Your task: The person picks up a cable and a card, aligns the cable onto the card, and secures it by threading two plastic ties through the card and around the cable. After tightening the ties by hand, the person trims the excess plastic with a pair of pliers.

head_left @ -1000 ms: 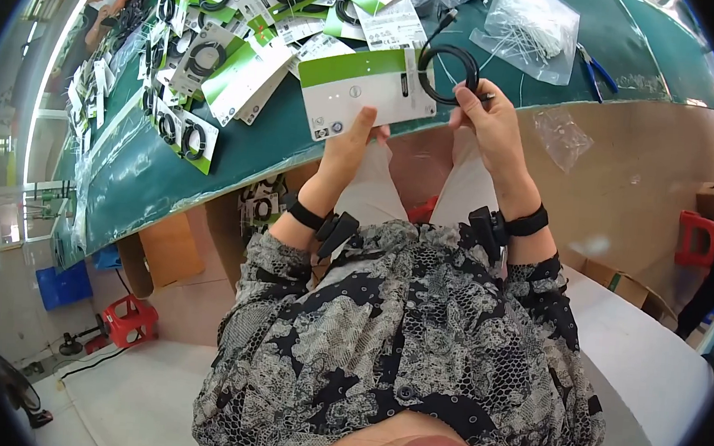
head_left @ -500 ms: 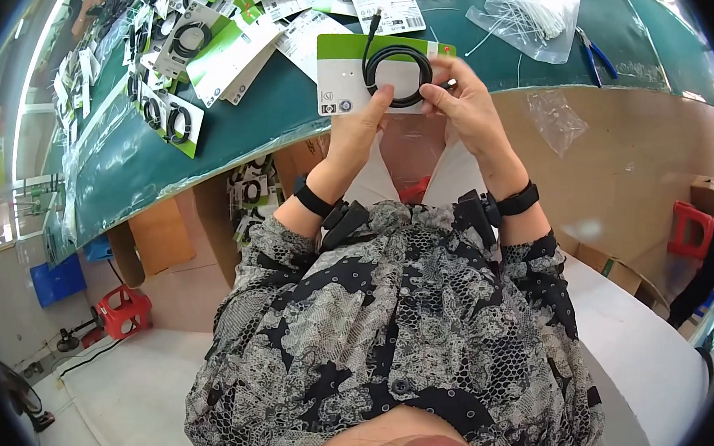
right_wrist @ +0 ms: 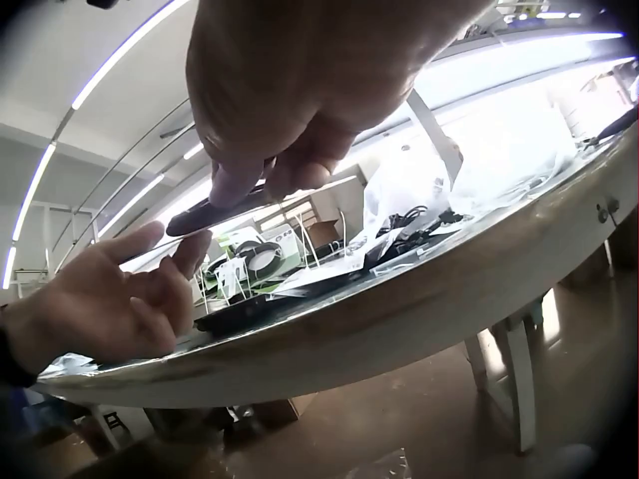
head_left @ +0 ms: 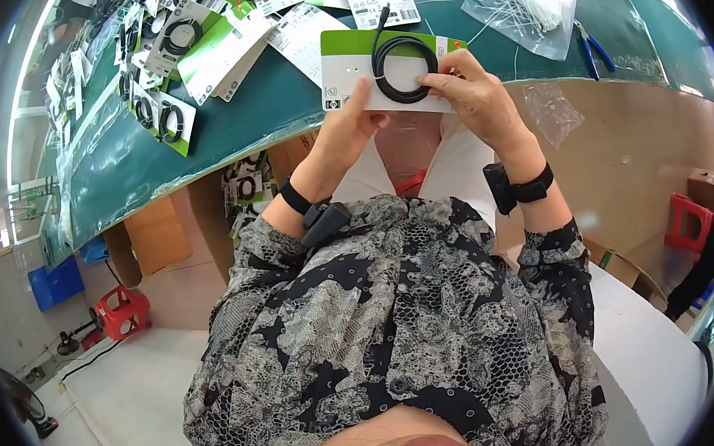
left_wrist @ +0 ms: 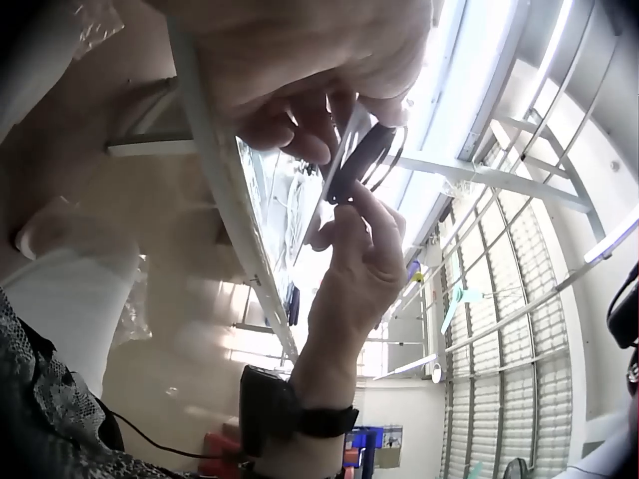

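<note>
A black coiled cable [head_left: 404, 92] lies over the front of a green and white backing card [head_left: 342, 88], its plug end standing up past the card's top edge. My left hand [head_left: 345, 138] pinches the card at its lower left, thumb in front and fingers behind. At the right side, my right hand [head_left: 485, 103] pinches the coil's edge with thumb and fingertips, close against the card. The left wrist view shows the coil [left_wrist: 365, 155] edge-on between both hands. From the right wrist, my left hand [right_wrist: 125, 299] appears beyond the dark coil [right_wrist: 205, 215].
Many carded cables [head_left: 189, 59] are heaped on the green table [head_left: 239, 126] at left. A bag of white ties [head_left: 528, 18] and blue-handled pliers [head_left: 593, 53] lie at the back right. A clear plastic bag [head_left: 552, 112] hangs near the table edge. Red stools [head_left: 123, 314] stand on the floor.
My right hand has brought the coil from beside the card leftward onto its front. The left thumb pressed near the coil's left side half a second ago and now sits lower left, off it.
</note>
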`<state>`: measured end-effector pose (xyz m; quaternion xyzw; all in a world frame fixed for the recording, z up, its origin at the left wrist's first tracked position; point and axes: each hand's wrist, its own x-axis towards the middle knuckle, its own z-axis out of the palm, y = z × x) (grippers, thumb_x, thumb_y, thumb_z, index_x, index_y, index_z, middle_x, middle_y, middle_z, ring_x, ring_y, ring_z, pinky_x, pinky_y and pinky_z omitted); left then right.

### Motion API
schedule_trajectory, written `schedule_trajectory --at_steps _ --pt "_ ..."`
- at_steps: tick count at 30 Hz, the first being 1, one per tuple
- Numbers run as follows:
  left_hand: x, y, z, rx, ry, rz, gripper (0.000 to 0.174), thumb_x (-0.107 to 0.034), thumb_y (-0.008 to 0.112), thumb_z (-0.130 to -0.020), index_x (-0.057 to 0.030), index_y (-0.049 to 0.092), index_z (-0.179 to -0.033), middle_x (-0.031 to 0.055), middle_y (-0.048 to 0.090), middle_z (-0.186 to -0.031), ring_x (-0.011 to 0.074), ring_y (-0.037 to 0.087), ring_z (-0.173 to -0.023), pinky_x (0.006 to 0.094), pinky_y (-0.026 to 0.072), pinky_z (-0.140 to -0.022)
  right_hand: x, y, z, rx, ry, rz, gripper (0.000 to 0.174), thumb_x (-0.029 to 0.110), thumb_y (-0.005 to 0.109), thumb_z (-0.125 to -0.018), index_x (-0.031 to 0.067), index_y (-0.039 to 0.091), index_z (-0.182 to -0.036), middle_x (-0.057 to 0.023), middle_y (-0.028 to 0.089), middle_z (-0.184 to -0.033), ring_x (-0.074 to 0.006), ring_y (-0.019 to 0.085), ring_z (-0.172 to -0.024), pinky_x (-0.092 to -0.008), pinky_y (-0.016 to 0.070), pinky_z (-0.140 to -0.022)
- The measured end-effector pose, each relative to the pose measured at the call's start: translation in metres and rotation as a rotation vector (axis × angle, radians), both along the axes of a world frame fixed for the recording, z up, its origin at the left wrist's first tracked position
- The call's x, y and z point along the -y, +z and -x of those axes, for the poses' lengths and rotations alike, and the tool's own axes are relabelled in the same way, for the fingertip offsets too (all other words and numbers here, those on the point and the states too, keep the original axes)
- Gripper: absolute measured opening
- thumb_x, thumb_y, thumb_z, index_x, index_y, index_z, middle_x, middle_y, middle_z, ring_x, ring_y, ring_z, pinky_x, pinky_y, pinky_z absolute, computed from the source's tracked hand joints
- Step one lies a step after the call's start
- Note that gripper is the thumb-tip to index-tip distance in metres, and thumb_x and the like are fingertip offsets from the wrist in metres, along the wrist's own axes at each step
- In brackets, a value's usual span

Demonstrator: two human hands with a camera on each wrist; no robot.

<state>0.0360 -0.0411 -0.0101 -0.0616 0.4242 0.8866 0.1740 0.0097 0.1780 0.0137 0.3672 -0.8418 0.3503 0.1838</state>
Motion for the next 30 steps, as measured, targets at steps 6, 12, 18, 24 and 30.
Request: schedule_trajectory --at_steps 6,12,18,24,30 --pt "-0.009 0.000 -0.010 -0.009 -0.001 -0.100 0.030 -0.014 0.057 -0.091 -0.0060 0.049 -0.119 0.0072 0.061 -0.106 0.0152 0.057 -0.099 0.0297 0.0517 -0.073 0.017 -0.002 -0.009 0.000 -0.090 0.073 0.024 -0.003 0.067 -0.071 0.0054 0.067 -0.094 -0.0053 0.055 -0.090 -0.0202 0.060 -0.075 -0.0299 0.0505 -0.064" --pt "-0.019 -0.005 -0.010 -0.123 0.059 -0.027 0.031 -0.009 0.058 -0.090 -0.0048 0.048 -0.119 0.0069 0.060 -0.105 0.0175 0.061 -0.094 0.0322 0.0559 -0.074 0.026 -0.001 -0.015 -0.013 -0.117 0.083 0.022 -0.001 0.068 -0.071 0.0056 0.067 -0.092 -0.0053 0.057 -0.091 -0.0206 0.059 -0.076 -0.0303 0.0498 -0.066" --pt "-0.025 -0.008 -0.011 -0.121 0.099 0.047 0.029 -0.009 0.058 -0.090 -0.0068 0.050 -0.118 0.0073 0.060 -0.109 0.0155 0.062 -0.093 0.0279 0.0537 -0.073 0.027 -0.003 -0.016 -0.006 -0.064 0.048 0.020 0.002 0.069 -0.070 0.0083 0.067 -0.090 -0.0043 0.057 -0.093 -0.0216 0.057 -0.084 -0.0322 0.0470 -0.076" --pt "-0.029 -0.011 -0.011 -0.193 0.189 0.109 0.029 -0.008 0.058 -0.090 -0.0074 0.049 -0.117 0.0061 0.060 -0.105 0.0139 0.061 -0.090 0.0262 0.0534 -0.071 0.024 -0.003 -0.014 0.083 -0.074 0.101 0.023 0.006 0.072 -0.069 0.0106 0.066 -0.091 -0.0036 0.057 -0.097 -0.0220 0.054 -0.092 -0.0329 0.0419 -0.084" --pt "-0.031 -0.006 -0.011 -0.214 0.179 0.159 0.032 -0.005 0.059 -0.088 -0.0045 0.048 -0.118 0.0048 0.057 -0.105 0.0107 0.058 -0.090 0.0228 0.0524 -0.069 0.023 -0.005 -0.015 -0.009 -0.088 0.144 0.026 0.006 0.073 -0.068 0.0109 0.066 -0.093 -0.0047 0.057 -0.098 -0.0226 0.054 -0.093 -0.0332 0.0435 -0.082"
